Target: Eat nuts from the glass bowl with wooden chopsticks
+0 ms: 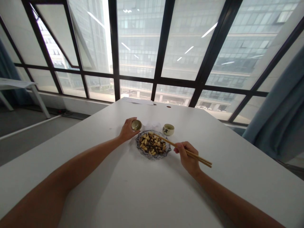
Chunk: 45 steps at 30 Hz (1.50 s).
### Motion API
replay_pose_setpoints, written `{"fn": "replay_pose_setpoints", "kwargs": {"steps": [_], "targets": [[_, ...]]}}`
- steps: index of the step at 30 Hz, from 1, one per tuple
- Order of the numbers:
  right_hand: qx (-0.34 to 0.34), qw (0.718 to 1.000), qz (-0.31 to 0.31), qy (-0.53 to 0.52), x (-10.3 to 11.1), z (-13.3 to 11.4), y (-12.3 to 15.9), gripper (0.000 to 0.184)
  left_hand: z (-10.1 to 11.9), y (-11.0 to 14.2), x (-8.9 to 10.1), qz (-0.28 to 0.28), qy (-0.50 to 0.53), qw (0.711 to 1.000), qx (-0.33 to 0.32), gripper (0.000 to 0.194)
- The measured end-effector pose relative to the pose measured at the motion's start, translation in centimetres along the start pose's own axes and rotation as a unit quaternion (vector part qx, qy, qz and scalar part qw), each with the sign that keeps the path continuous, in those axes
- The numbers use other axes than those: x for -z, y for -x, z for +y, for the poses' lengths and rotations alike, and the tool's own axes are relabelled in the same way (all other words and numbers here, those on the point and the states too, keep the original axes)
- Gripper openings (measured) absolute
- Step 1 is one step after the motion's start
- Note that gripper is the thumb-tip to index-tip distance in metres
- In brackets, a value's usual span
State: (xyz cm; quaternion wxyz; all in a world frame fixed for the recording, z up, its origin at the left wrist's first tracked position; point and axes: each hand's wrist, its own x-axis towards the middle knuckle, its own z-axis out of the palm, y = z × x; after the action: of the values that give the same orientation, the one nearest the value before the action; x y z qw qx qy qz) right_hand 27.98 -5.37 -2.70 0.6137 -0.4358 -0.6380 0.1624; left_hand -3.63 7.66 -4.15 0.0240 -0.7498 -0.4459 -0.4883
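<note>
My left hand (127,129) is closed around a small tea cup (136,125), which is tilted with its mouth towards me at the upper left of a glass dish (154,156). In the dish lies a mix of peanuts (144,141) and dark seeds (154,146). A pair of wooden chopsticks (199,158) is gripped in my right hand (188,155), right of the dish. The chopstick tips reach over the far side of the nuts; whether they pinch anything is too small to tell. A second cup (168,129) with dark written characters stands just behind the dish.
All of this is on a wide white table (133,196). Some paper (137,101) and a small brown round thing (168,106) lie at its far edge, before tall windows. Another white table (16,83) stands at the left, a blue curtain (275,117) at the right.
</note>
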Motion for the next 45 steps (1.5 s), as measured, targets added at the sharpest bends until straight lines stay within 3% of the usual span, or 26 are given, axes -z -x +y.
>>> {"fn": "replay_pose_setpoints", "kwargs": {"steps": [9, 28, 42, 45], "targets": [[-0.089, 0.992, 0.037, -0.081, -0.4, -0.1, -0.6, 0.05, -0.2, -0.1, -0.2, 0.001, -0.019, 0.997, 0.069, 0.07], [-0.188, 0.959, 0.086, -0.195, -0.5, 1.5, -1.3, 0.054, -0.8, -0.1, -0.4, -0.019, 0.002, 0.988, 0.155, 0.071], [-0.207, 0.95, 0.089, -0.216, -0.5, 1.2, -1.2, 0.054, -1.1, -0.4, -0.2, -0.062, 0.016, 0.965, 0.253, 0.08], [-0.209, 0.947, 0.091, -0.225, -0.5, 1.2, -1.2, 0.054, -0.9, -0.9, -0.1, -0.071, -0.024, 0.97, 0.233, 0.083]]}}
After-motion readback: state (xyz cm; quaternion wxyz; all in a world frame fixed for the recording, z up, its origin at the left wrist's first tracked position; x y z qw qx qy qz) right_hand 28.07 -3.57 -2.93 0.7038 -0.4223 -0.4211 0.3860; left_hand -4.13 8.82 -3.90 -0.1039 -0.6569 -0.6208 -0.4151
